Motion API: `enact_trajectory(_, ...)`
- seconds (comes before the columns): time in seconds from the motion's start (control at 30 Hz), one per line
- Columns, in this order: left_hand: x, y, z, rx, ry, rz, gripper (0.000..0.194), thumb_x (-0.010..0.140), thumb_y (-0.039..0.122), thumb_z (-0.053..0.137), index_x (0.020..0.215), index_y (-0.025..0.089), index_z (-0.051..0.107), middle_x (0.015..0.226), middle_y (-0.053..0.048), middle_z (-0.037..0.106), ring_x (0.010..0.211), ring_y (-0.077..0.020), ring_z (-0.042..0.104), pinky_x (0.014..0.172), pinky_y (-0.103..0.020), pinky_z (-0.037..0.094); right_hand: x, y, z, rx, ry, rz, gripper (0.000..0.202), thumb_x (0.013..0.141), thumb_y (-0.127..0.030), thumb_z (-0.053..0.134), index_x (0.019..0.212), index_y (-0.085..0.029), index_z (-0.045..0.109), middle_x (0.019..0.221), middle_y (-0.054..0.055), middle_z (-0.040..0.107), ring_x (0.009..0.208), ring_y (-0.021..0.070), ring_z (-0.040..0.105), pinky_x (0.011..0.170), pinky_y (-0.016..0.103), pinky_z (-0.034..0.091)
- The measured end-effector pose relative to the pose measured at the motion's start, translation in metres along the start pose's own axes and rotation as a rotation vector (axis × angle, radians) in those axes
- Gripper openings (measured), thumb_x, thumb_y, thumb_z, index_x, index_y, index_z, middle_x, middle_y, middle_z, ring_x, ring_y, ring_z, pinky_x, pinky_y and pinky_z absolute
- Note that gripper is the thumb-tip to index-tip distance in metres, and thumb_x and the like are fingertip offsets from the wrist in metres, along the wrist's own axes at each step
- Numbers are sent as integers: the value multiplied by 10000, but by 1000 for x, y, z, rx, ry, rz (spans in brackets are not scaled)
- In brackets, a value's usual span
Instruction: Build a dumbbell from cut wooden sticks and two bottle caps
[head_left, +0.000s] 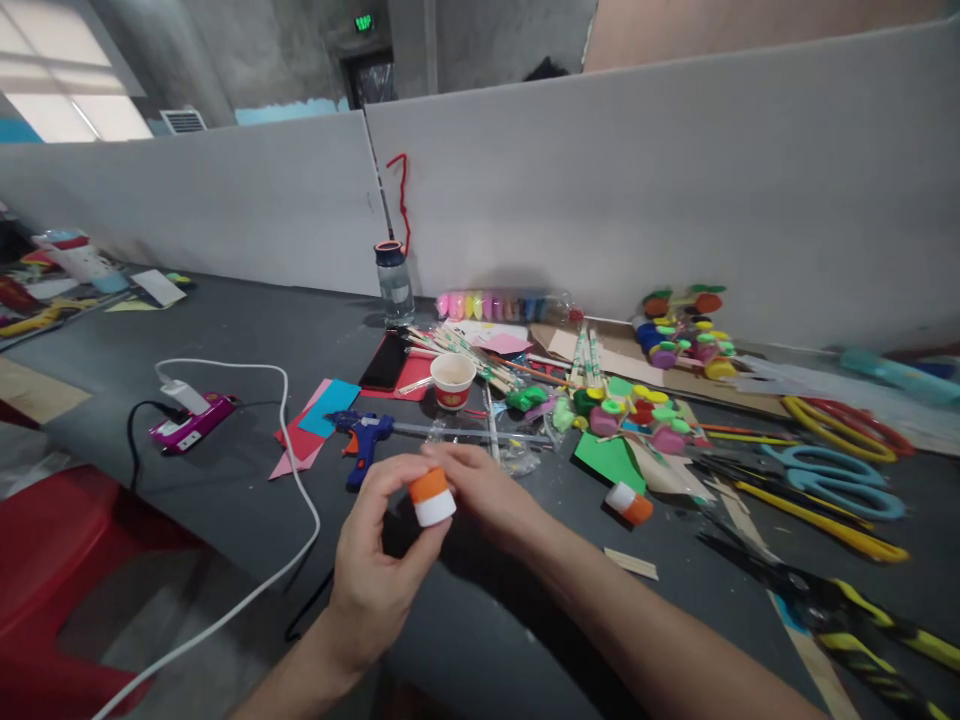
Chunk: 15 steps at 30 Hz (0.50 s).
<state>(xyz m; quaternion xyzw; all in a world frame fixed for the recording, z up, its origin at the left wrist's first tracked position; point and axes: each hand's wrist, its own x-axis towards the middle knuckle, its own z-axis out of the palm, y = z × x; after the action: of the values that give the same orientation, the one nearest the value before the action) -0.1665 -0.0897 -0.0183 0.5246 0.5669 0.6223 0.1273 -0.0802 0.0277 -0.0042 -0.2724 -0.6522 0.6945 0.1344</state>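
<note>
Above the front of the table, my left hand point(376, 565) grips a small orange-and-white cylinder point(433, 495) between thumb and fingers, its white end tilted down toward me. My right hand point(491, 492) is closed in against the cylinder's far right side; its fingertips are partly hidden. A similar orange-and-white cylinder point(628, 503) lies on its side on the table to the right. Just behind my left hand lies a blue glue gun point(367, 440). Beyond both hands stands a paper cup point(452, 381).
Blue scissors point(840, 480) and black-and-yellow pliers point(817, 600) lie at right. Green paper point(611, 462), clay tubs point(667, 437) and sticks point(472, 350) crowd the middle. A water bottle point(394, 290) stands by the partition point(637, 190). A white cable point(304, 490) crosses left near a power strip point(193, 422).
</note>
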Motion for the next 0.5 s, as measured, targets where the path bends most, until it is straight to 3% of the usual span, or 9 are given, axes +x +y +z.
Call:
enact_trajectory(0.07, 6, 0, 7, 44, -60, 32, 386, 857, 114, 664, 1185, 292, 568, 1215, -37, 607, 1179, -209, 563, 1045, -375, 450, -25, -2, -10, 147, -11, -20, 558, 980, -657, 379, 1029, -158, 626, 813, 19, 621, 643, 137, 607, 606, 311, 551)
enact_trajectory(0.1, 9, 2, 11, 65, -104, 51, 379, 853, 100, 654, 1173, 284, 571, 1209, -45, 611, 1174, -216, 564, 1038, -389, 452, -37, -2, -14, 201, -21, -26, 589, 930, -708, 421, 1007, -162, 627, 793, 17, 612, 633, 140, 598, 606, 319, 555)
enact_trajectory(0.2, 15, 11, 23, 99, -304, 116, 405, 823, 65, 632, 1175, 259, 576, 1222, -71, 627, 1196, -238, 558, 1041, -423, 455, -64, 2, -24, 286, 19, -34, 493, 808, -640, 672, 949, -170, 631, 816, 23, 617, 690, 146, 599, 624, 283, 532)
enact_trajectory(0.3, 26, 18, 25, 141, -524, 129, 558, 799, 195, 723, 1315, 245, 517, 1341, -110, 602, 1274, -277, 540, 1075, -454, 451, -84, 12, -34, 303, 139, -25, 426, 808, -571, 715, 967, -183, 641, 861, 30, 636, 720, 145, 611, 637, 260, 510)
enact_trajectory(0.37, 42, 15, 19, 230, -513, 76, 620, 808, 304, 736, 1371, 236, 484, 1375, -121, 594, 1260, -275, 569, 1057, -438, 476, -94, 20, -43, 292, 215, -4, 440, 821, -579, 701, 1027, -195, 641, 841, 28, 645, 661, 144, 605, 583, 258, 494)
enact_trajectory(0.43, 67, 3, 9, 397, -370, 21, 451, 908, 329, 613, 1334, 218, 511, 1352, -109, 608, 1240, -240, 584, 1050, -412, 477, -103, 27, -52, 265, 287, 11, 455, 817, -587, 703, 1045, -198, 643, 769, 12, 630, 613, 144, 587, 543, 253, 474)
enact_trajectory(0.5, 98, -16, -2, 523, -261, -38, 411, 932, 309, 580, 1307, 152, 525, 1356, -153, 579, 1268, -265, 547, 1080, -454, 433, -108, 32, -58, 232, 349, 13, 463, 798, -593, 720, 1029, -198, 648, 719, 0, 612, 609, 152, 578, 539, 258, 468)
